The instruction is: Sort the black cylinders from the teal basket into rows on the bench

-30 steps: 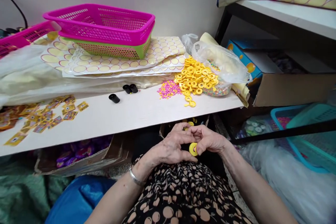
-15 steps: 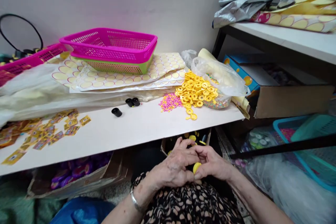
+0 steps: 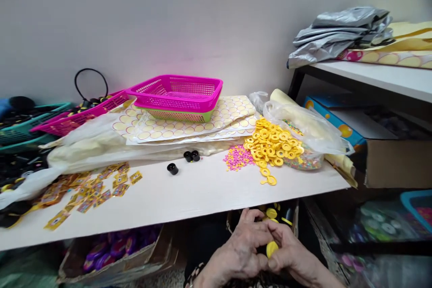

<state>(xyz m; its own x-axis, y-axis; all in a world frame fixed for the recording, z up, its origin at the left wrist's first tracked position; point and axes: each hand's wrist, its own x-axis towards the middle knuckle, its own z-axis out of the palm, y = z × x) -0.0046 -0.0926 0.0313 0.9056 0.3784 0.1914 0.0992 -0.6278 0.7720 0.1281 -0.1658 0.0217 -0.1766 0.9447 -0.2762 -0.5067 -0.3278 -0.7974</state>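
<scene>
Your right hand point(image 3: 286, 251) pinches a yellow cap point(image 3: 272, 249) beside your curled left hand point(image 3: 246, 247); can't tell if left grips anything. Held low, probably to stay near the box point(image 3: 296, 217) ahead. Rings point(image 3: 273, 141) beyond on table point(image 3: 202, 193), likely for easy reach.

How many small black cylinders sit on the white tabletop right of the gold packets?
3: one cylinder in front, a second and third close together behind and to its right. Any under the plastic would be hidden.
</scene>
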